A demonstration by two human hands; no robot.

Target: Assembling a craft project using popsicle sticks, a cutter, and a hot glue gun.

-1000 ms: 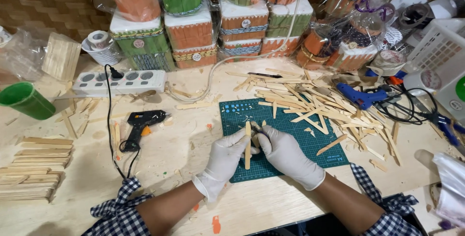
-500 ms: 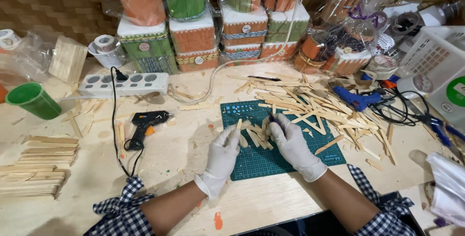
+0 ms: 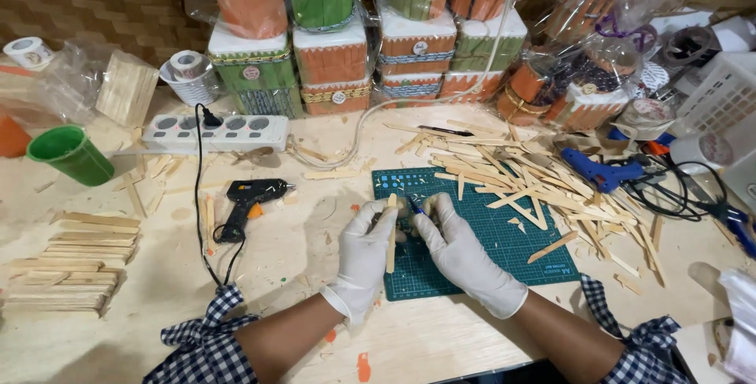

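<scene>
Flat pale wooden stick (image 3: 391, 234) stands upright at centre frame on the left edge of the green cutting mat (image 3: 504, 234), clamped in the fingers of the white-gloved left hand (image 3: 364, 254). White-gloved right hand (image 3: 461, 250) has its fingers closed on a small blue-handled tool (image 3: 415, 205) beside it. Black glue gun (image 3: 246, 204) lies on the tabletop (image 3: 299, 266) to the left.

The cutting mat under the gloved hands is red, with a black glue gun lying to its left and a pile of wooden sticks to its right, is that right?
Not quite: the head view shows the cutting mat is green, not red. The rest stands: the gloved left hand and right hand work over it, the black glue gun lies to its left, and the pile of wooden sticks is to its right.
</scene>
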